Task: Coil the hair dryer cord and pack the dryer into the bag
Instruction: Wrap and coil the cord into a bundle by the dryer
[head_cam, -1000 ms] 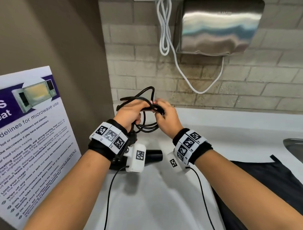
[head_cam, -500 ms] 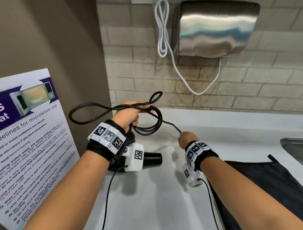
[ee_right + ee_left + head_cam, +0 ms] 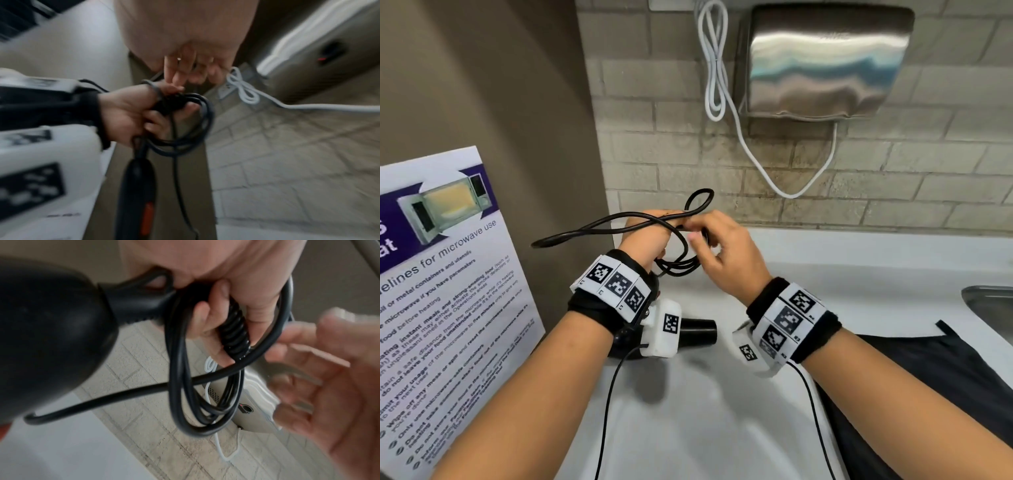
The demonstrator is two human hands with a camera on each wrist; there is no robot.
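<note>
My left hand (image 3: 643, 236) grips several turns of the black cord (image 3: 681, 267) above the white counter (image 3: 688, 428). A long loose loop of cord sticks out to the left. The black hair dryer (image 3: 698, 332) hangs below that hand, mostly hidden by the wrist. In the left wrist view the fingers (image 3: 216, 308) curl round the cord's ribbed sleeve, with the dryer body (image 3: 51, 337) beside them. My right hand (image 3: 722, 253) is right against the left, its fingers (image 3: 180, 76) stretched straight to the coil (image 3: 197, 129). The black bag (image 3: 928, 377) lies flat on the counter at right.
A steel hand dryer (image 3: 822, 61) and its looped white cable (image 3: 715, 68) hang on the brick wall behind. A microwave poster (image 3: 441, 274) stands at the left edge. A sink rim (image 3: 989, 301) shows at far right.
My right hand, which had drawn the cord out low to the right, has come back up to the left hand. The left hand keeps its hold on the coil.
</note>
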